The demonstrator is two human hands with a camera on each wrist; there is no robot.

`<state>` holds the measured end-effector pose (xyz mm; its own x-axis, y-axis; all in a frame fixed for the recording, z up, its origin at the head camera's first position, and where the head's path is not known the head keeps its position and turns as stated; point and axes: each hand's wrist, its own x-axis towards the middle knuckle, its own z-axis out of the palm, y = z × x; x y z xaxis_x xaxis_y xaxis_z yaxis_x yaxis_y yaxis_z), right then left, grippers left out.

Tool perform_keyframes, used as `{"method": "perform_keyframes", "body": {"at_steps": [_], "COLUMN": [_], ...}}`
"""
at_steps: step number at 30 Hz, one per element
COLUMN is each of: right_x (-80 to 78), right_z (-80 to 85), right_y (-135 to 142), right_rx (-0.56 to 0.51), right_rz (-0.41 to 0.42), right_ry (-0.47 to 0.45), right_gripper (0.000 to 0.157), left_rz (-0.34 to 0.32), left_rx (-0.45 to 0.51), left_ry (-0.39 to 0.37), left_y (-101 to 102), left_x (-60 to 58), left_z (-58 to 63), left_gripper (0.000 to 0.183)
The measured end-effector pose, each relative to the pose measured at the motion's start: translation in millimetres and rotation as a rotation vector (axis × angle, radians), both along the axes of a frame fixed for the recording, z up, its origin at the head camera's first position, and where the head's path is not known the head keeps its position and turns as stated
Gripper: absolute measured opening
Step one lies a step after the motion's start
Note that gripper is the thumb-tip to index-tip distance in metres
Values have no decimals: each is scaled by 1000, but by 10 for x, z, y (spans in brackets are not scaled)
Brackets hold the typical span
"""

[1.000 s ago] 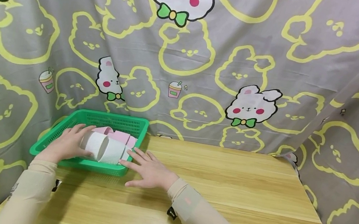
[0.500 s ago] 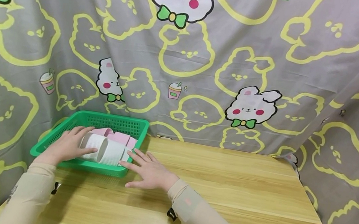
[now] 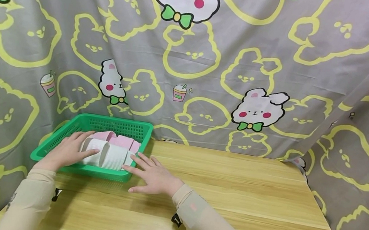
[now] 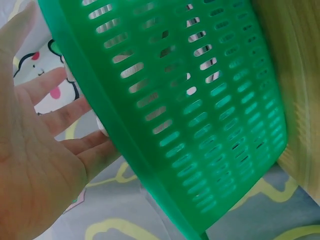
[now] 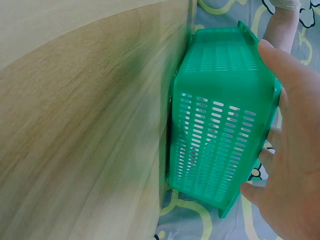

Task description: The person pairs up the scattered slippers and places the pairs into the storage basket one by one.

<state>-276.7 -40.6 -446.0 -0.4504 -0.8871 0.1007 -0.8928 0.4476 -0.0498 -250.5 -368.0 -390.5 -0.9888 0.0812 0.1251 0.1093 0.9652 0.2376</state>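
A green slotted plastic basket (image 3: pixel 93 171) stands on the wooden table at the left. Inside lie white ribbed pieces (image 3: pixel 115 157), curved like slipper straps, with smooth pink pieces (image 3: pixel 123 142) of similar shape behind them. My left hand (image 3: pixel 67 151) reaches over the basket's left side, thumb stretched across the nearest white piece. In the left wrist view, the left fingers (image 4: pixel 55 120) spread over the basket rim, their tips hidden inside. At the basket's right front corner is my right hand (image 3: pixel 157 175), fingers straight and spread, fingertips right at the rim and the white piece's end.
The wooden table (image 3: pixel 229 198) runs to the right of the basket. A grey curtain (image 3: pixel 203 75) with cartoon prints hangs behind and along both sides, close to the basket's back. Small black devices (image 3: pixel 176 219) sit at both wrists.
My left thumb has lifted and straightened from its lower place on the white piece, and the left hand has drawn slightly left. The right hand stays where it was.
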Motion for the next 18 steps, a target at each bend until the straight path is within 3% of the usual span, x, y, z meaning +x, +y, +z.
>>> {"method": "perform_keyframes", "body": {"at_steps": [18], "right_x": [4], "right_z": [9], "right_y": [-3], "right_rx": [1], "right_rz": [5], "right_ry": [3], "right_gripper": [74], "left_rz": [26], "left_rx": [29], "left_ry": [-35], "left_y": [-55], "left_x": [-38], "left_z": [-73], "left_gripper": [86]}}
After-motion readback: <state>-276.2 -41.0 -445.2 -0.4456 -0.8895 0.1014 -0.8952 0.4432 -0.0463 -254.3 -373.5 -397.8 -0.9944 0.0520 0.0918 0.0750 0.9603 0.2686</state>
